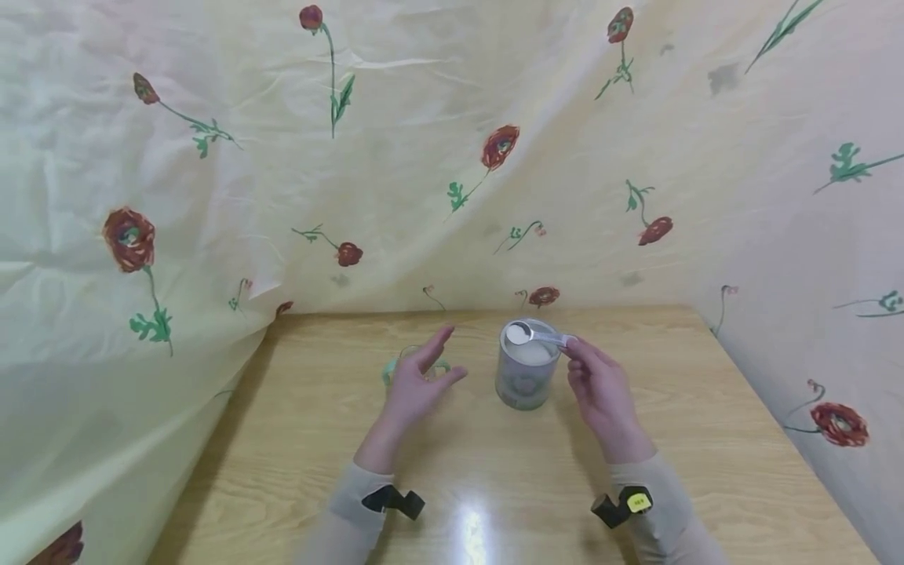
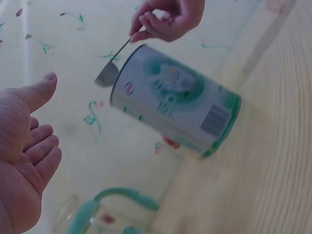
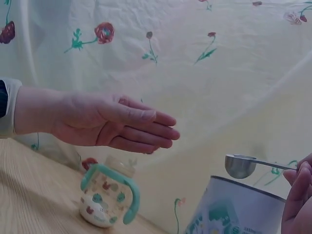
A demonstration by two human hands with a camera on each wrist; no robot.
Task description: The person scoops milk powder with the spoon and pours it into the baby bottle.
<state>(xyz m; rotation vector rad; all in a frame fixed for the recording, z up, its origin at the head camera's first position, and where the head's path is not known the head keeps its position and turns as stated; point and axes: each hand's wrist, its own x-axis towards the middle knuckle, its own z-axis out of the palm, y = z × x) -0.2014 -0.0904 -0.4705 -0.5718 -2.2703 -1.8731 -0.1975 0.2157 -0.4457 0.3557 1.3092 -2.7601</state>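
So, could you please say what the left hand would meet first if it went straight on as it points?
Probably the cream cloth backdrop with red flowers; in the head view, the left hand seems aimed left of the white-and-green cylindrical tin, though depth is unclear.

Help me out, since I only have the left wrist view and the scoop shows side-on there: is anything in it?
Observer: Yes, the head view shows white powder in the scoop.
Operator: And inside the can?
Observer: White powder there too, visible from above through its open top.
Operator: My picture cuts off the green-handled bottle; what is its base on?
Observer: The wooden table; the right wrist view shows it standing there.
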